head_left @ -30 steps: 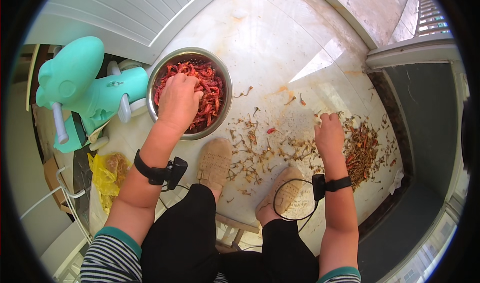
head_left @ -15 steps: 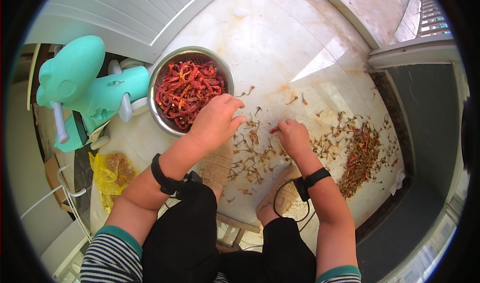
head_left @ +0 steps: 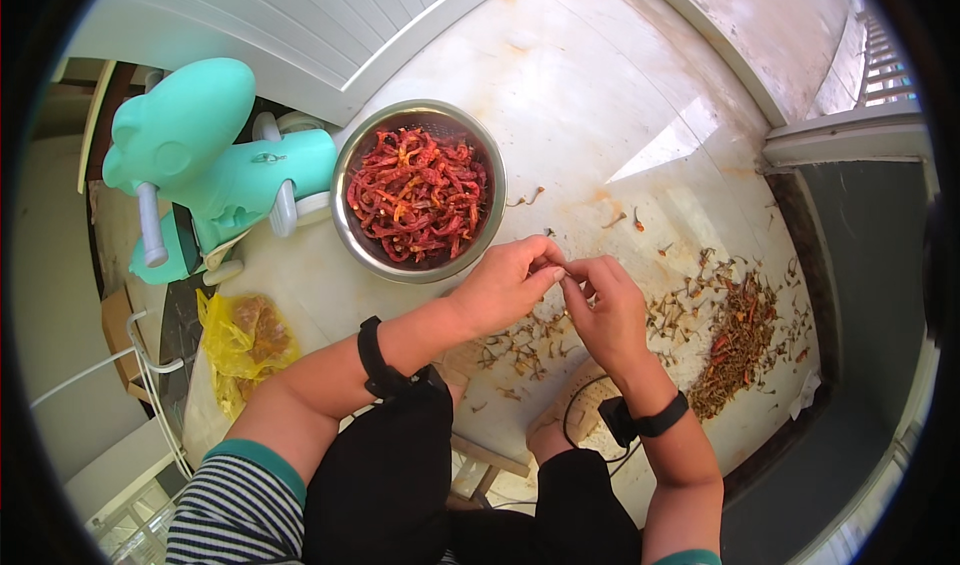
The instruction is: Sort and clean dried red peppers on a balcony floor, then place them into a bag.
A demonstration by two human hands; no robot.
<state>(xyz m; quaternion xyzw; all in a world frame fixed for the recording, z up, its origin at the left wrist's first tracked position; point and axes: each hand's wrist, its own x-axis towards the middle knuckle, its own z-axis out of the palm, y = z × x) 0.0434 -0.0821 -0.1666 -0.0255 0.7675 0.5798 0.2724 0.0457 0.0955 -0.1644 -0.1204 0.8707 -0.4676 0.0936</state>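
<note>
My left hand (head_left: 515, 290) and my right hand (head_left: 600, 310) meet just below a steel bowl (head_left: 352, 243) heaped with dried red chilies (head_left: 415, 190). Both are closed in pinches, fingertips together around a small thin item, too hidden to name. Beneath and around them, loose dried chili stems (head_left: 525, 350) lie scattered on the pale floor (head_left: 560, 75). A denser pile of stems with a few red bits (head_left: 735, 350) lies beyond my right wrist.
A teal ride-on toy (head_left: 200, 145) stands left of the bowl, with a yellow plastic bag (head_left: 235, 345) below it. A white panelled door (head_left: 260, 15) borders the top left. A grey threshold recess (head_left: 860, 285) runs along the right. My feet and a wooden stool sit below.
My left hand has left the bowl and moved down and right to meet my right hand, which has moved inward. The red piece seen in my right fingers is now hidden. The view has shifted slightly.
</note>
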